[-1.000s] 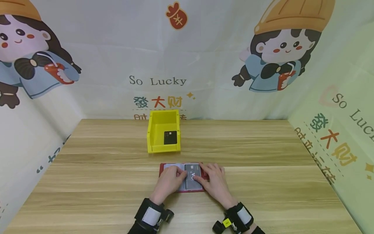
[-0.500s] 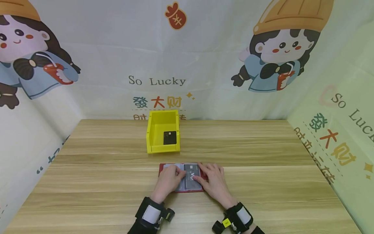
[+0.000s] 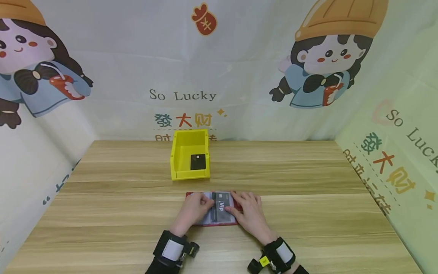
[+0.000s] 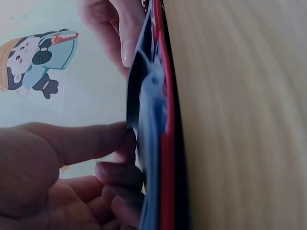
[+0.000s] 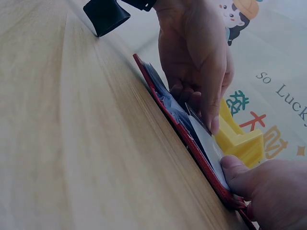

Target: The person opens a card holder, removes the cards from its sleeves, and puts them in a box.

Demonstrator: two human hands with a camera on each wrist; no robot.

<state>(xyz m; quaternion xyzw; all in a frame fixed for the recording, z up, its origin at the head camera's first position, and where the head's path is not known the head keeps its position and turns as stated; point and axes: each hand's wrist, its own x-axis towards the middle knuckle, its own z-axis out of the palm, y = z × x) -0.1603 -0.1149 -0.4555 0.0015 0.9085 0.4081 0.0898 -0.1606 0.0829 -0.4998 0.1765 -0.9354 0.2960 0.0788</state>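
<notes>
Head view shows my left hand (image 3: 193, 210) pressing on the red wallet (image 3: 191, 195), thumb pinching the edge of a grey card (image 3: 222, 210). My right hand (image 3: 249, 212) rests on the wallet's right side, thumb on the card; whether it grips or only presses is hard to tell. The wallet lies open and flat on the table (image 3: 308, 182), close in front of me. Beyond it stands a yellow bin (image 3: 178, 152) with a black card (image 3: 198, 161) inside.
</notes>
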